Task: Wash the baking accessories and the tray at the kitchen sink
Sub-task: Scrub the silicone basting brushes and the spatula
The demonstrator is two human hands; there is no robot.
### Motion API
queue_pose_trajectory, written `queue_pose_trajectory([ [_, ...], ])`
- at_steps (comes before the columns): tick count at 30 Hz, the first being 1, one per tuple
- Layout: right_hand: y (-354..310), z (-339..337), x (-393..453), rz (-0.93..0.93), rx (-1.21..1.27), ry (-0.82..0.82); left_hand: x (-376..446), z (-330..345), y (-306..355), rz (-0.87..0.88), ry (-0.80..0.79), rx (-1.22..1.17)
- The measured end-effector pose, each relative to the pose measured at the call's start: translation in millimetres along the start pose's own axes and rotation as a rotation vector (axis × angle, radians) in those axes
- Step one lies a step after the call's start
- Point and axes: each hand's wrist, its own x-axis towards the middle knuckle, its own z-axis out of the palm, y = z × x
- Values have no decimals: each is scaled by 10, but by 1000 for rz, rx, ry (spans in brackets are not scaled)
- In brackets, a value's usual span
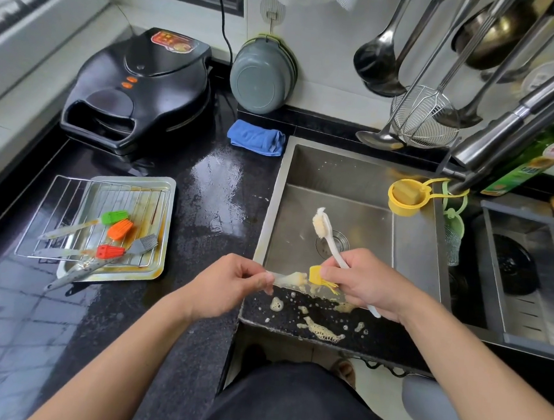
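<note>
Presently, the clear handle of a yellow silicone brush (317, 275) is being pinched between the curled fingers (265, 280) of the left hand (230, 285), while the fingers (330, 273) of the right hand (367, 281) are being clamped round a white scrubbing brush (325, 235) and pressed against the yellow head. Both brushes are being held over the front edge of the sink (305, 165), the white one's foamy bristles being pointed up above the drain. Foam (320, 331) is being left on the tabletop (209, 204) just in front of the sink. Well to the left of the sink, the tray (164, 234) is being kept on the tabletop, a wire rack (53, 218) and green (114, 217), orange (120, 229), red (110, 251) and grey (145, 242) brushes being carried in it.
</note>
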Motion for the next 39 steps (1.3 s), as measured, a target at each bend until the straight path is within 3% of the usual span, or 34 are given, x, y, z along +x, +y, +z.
queue_pose_trajectory([
  [13,22,-27,-35,-19,8,-109,10,-1,18,8,-28,-31],
  [32,56,130,71,-14,-16,-53,34,81,-9,57,-8,3],
  [35,51,137,129,15,22,-44,44,115,-83,15,3,-39],
  [39,84,74,299,53,-4,147,104,147,-315,-194,98,26],
])
